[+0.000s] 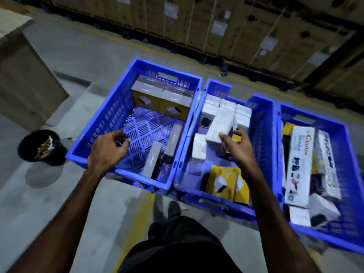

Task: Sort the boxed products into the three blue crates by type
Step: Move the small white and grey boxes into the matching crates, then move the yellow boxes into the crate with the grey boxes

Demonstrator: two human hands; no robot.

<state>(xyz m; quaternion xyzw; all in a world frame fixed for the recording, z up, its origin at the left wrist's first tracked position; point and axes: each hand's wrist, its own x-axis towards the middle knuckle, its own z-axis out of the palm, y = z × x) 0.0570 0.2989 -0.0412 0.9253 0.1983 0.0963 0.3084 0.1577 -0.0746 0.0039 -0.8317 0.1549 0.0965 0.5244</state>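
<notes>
Head view: your right hand [234,140] is pinching a white box [220,125] over the middle crate [262,146]; your left hand [107,148] is hovering loosely curled, holding nothing. Box is likely light, stiff cardboard; be gripping opposite faces.

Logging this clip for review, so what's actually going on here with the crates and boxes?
A person stands over three blue plastic crates on a warehouse floor, sorting boxed products. The right hand grips a white rectangular box over the middle blue crate, which holds white boxes and one yellow box. The left hand hovers loosely curled and holding nothing over the left blue crate. The right blue crate is a mixed jumble.
</notes>
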